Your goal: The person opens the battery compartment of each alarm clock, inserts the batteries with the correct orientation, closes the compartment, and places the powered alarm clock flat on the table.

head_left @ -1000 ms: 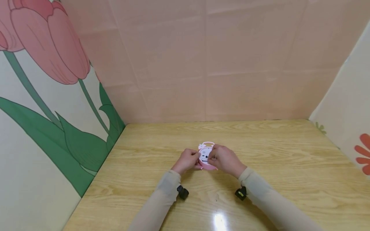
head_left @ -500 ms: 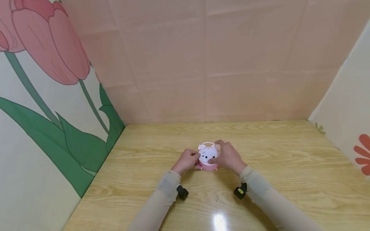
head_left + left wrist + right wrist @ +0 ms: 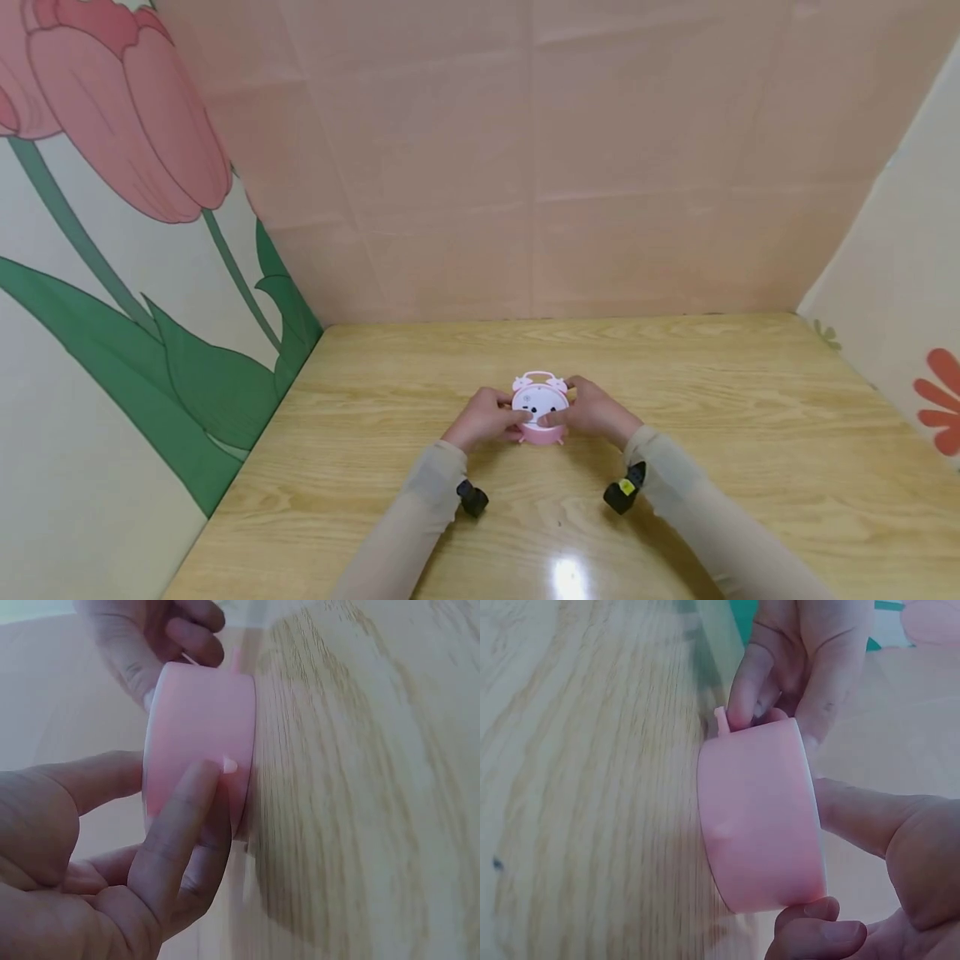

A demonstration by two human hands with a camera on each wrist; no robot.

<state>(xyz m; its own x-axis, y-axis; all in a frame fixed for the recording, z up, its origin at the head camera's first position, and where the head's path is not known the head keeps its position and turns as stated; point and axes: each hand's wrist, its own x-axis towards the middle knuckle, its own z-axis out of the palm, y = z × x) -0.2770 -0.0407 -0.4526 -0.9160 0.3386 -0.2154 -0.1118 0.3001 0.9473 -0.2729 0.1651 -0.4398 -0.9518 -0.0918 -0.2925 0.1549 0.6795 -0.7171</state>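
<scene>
A small pink twin-bell alarm clock [image 3: 542, 433] lies face down on the table, its white back up and its bells and handle pointing away from me. My left hand [image 3: 480, 419] grips its left side, thumb on the back and fingertips against the pink rim. In the left wrist view a finger presses right beside a small foot [image 3: 230, 765] on the clock's side. My right hand [image 3: 597, 414] holds the opposite side, with its thumb over the back and its curled fingers [image 3: 817, 934] at the rim. The clock's dial is hidden underneath.
The wood-grain table [image 3: 712, 400] spreads out around the hands. A pink sheet [image 3: 525, 167] closes off the back. Side walls carry a tulip print [image 3: 142, 117] at left and a red flower [image 3: 941, 400] at right.
My right hand has gone from fingers bunched over the clock's back, through a wider spread, to gripping its right side. My left thumb has slid further in across the back.
</scene>
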